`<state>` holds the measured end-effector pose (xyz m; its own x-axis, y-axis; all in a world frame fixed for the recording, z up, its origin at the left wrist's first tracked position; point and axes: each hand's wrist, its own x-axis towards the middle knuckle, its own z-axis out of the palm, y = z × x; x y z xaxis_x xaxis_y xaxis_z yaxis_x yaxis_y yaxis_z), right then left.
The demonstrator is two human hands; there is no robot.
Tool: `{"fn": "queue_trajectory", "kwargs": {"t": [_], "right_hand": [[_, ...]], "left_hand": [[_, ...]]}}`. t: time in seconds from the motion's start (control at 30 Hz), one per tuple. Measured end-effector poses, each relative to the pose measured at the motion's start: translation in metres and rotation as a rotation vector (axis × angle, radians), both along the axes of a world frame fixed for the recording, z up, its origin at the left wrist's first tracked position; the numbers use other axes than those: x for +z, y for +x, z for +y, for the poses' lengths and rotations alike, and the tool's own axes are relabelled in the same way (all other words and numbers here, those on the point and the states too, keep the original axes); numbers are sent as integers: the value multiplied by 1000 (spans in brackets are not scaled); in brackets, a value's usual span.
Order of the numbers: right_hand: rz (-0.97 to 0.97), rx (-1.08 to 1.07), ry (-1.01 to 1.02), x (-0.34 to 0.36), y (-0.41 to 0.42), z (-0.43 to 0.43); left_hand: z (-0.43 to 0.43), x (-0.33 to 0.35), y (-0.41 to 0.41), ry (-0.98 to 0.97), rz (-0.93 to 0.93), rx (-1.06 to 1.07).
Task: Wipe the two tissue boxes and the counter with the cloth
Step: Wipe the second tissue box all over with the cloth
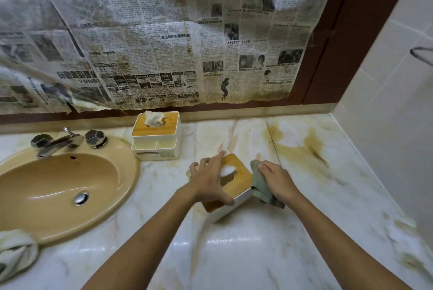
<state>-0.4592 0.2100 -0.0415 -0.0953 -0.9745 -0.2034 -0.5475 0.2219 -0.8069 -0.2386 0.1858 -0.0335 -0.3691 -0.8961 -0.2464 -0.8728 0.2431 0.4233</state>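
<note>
A white tissue box with a wooden lid (pixel 239 172) lies at an angle in the middle of the marble counter (pixel 246 254). My left hand (pixel 208 181) lies spread over its lid, thumb hooked over the near edge, gripping it. My right hand (pixel 277 180) holds a grey-green cloth (pixel 261 186) against the box's right side. A second white tissue box with a wooden lid (pixel 155 136) stands at the back by the wall, a tissue sticking up from it.
A tan sink (pixel 58 186) with a chrome tap (pixel 58 142) fills the left. A crumpled white towel (pixel 16 250) lies at the front left. Brown stains (pixel 304 144) mark the counter's right part. Newspaper (pixel 164 31) covers the wall behind; a tiled wall (pixel 386 125) closes the right.
</note>
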Motion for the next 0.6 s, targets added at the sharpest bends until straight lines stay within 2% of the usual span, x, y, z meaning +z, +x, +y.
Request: {"fn": "queue_trajectory", "kwargs": {"t": [0.13, 0.33, 0.47, 0.6], "right_hand": [[35, -20, -10, 2, 3, 5], [56, -2, -180, 2, 20, 12], [184, 29, -206, -1, 40, 23], [457, 111, -158, -9, 53, 27]], "left_hand": [[-19, 15, 15, 18, 14, -139], [-23, 14, 38, -40, -104, -77], [-15, 3, 38, -120, -125, -15], [-17, 6, 39, -92, -96, -32]]}}
